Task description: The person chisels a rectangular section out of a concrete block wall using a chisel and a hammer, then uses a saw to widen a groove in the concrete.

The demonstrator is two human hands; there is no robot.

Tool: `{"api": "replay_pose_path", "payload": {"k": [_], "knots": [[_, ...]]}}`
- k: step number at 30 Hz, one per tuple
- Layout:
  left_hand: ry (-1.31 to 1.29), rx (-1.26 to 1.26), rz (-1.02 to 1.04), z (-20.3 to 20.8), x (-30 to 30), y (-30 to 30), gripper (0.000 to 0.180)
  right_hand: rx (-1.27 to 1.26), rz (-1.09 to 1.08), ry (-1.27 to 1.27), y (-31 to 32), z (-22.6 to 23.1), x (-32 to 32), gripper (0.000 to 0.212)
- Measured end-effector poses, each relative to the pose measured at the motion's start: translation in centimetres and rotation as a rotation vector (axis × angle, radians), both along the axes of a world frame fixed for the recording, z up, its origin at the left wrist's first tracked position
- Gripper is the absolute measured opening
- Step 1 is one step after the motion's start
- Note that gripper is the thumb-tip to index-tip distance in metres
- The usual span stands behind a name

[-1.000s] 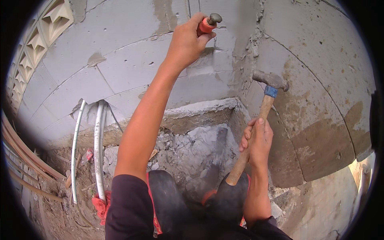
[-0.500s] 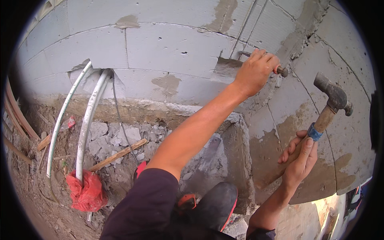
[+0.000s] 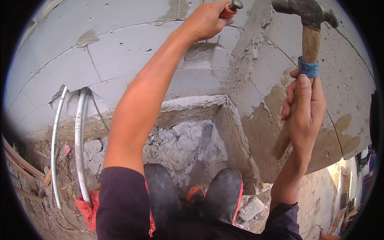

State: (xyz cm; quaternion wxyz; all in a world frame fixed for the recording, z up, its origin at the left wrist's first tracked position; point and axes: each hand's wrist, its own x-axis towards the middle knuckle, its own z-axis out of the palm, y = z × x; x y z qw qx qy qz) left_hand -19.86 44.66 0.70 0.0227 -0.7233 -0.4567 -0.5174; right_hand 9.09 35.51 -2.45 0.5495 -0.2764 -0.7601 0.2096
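Observation:
My left hand (image 3: 205,23) is wrapped round a chisel with a red-orange grip and a round metal striking end (image 3: 236,5). It is at the pale block wall (image 3: 124,48), above a rectangular recess (image 3: 199,54) cut into the blocks. The chisel's blade is hidden by my hand. On the right, my right hand (image 3: 305,106) grips a hammer (image 3: 311,44) by its wooden handle, which has a blue band below the dark metal head. The hammer is upright, its head apart from the chisel.
A handsaw (image 3: 205,140) with an orange handle lies on the rubble between my knees. At left, white pipes (image 3: 81,144) come out of the wall towards a red plastic bag (image 3: 89,208). A rough mortar ledge (image 3: 192,105) edges the wall's foot; a block wall (image 3: 340,88) rises at right.
My left hand has moved the chisel up the wall, from beside the recess to above it. My right hand has lifted the hammer. The whole view has shifted.

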Motion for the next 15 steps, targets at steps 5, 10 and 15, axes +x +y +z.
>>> {"api": "replay_pose_path", "payload": {"k": [5, 10, 15], "knots": [[0.021, 0.136, 0.082, 0.0, 0.4, 0.5, 0.025, 0.19, -0.025, 0.061, 0.1, 1.4, -1.0, 0.033], [-0.026, 0.083, 0.067, -0.2, 0.8, 1.5, 0.027, 0.451, -0.23, -0.352, 5.8, 2.1, -1.4, 0.031], [0.016, 0.068, 0.106, 0.2, 0.9, 0.9, 0.028, 0.241, -0.062, -0.026, 3.8, 2.2, -2.1, 0.033]]}}
